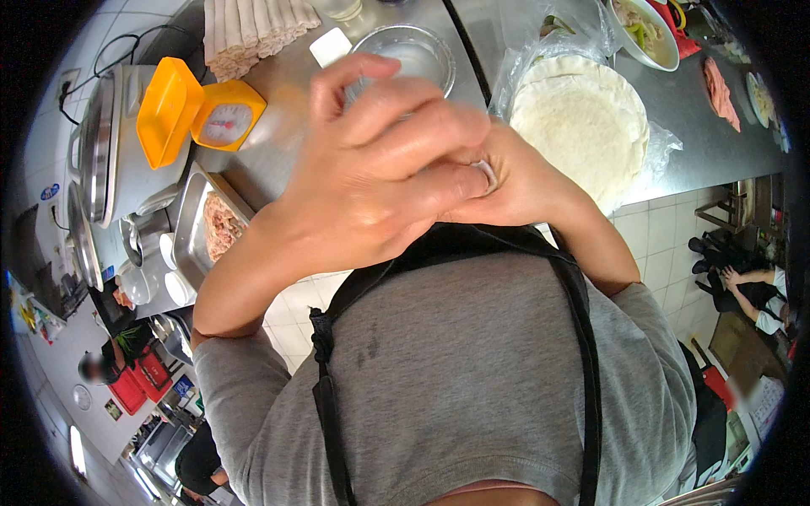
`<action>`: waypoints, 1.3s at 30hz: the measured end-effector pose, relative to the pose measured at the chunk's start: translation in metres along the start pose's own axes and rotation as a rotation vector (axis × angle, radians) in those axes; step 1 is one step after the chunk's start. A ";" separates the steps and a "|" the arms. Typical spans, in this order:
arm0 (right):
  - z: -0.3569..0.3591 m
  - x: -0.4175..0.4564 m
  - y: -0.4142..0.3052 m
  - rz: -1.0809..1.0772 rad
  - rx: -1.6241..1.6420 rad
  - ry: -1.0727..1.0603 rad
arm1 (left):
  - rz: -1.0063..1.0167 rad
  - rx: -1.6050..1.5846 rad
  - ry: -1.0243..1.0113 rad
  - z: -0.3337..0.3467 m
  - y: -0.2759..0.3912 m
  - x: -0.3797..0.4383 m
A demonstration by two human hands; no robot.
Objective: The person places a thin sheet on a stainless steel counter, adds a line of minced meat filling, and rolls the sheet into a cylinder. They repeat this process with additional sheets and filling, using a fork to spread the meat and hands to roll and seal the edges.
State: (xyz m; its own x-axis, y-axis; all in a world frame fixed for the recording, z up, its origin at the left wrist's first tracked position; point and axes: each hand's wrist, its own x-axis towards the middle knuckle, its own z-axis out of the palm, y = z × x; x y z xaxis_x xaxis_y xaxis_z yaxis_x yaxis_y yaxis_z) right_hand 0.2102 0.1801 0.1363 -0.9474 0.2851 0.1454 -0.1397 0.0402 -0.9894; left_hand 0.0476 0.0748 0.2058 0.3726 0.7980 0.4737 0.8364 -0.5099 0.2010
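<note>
Both hands are raised close to the camera, in front of the chest and above the table edge. My left hand (373, 171) lies over my right hand (516, 167), its fingers bent across it. Where they meet, a small pale curved shape shows at a fingertip; I cannot tell what it is. Whether anything lies between the palms is hidden. Behind the hands stands a round metal bowl (436, 54) of cloudy liquid, partly covered. A stack of thin round wrappers (579, 120) lies on clear plastic, beyond my right wrist. Left of my left forearm, a steel tray (190, 209) holds minced meat (220, 228).
At the far left are stacked uncooked rolls (253, 31) and an orange kitchen scale (229, 120) with its orange pan (169, 114). A white plastic piece (330, 47) lies beside the bowl. A white food bowl (645, 31) stands back right. Other people sit or stand farther off.
</note>
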 end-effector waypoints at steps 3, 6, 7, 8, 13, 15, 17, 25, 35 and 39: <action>-0.005 0.001 -0.006 0.043 -0.035 -0.034 | -0.032 -0.016 0.020 -0.005 0.001 0.004; -0.002 -0.002 -0.002 -0.013 -0.031 0.018 | -0.009 -0.059 -0.003 0.002 -0.002 0.004; -0.003 -0.003 -0.005 -0.044 -0.018 0.024 | -0.023 -0.137 -0.007 -0.002 -0.007 0.003; -0.004 -0.003 -0.009 -0.075 -0.006 0.031 | -0.036 -0.216 -0.010 -0.004 -0.013 0.002; -0.009 0.003 -0.023 -0.124 0.346 0.131 | -0.478 -1.151 0.264 0.051 -0.026 -0.040; -0.006 0.007 -0.003 -0.312 0.378 0.256 | -0.528 -1.079 0.187 0.092 -0.010 -0.044; -0.013 0.012 0.019 -0.389 0.440 0.233 | -0.594 -1.054 0.164 0.120 0.001 -0.049; -0.021 -0.020 0.065 -0.107 0.341 0.490 | -0.877 -0.686 -0.178 0.082 -0.016 -0.096; 0.019 -0.040 0.128 -0.149 -0.881 0.071 | -0.756 0.115 -0.084 0.180 0.020 -0.163; 0.018 -0.029 0.143 -0.169 -0.890 0.089 | -0.601 0.106 -0.096 0.176 0.013 -0.157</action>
State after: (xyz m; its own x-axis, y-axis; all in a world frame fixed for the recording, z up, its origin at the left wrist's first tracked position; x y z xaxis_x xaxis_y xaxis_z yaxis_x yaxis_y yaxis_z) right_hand 0.2122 0.1609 -0.0094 -0.9038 0.2794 0.3242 0.0344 0.8024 -0.5958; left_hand 0.0702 -0.0005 -0.0168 -0.1464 0.9636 0.2239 0.9447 0.0691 0.3205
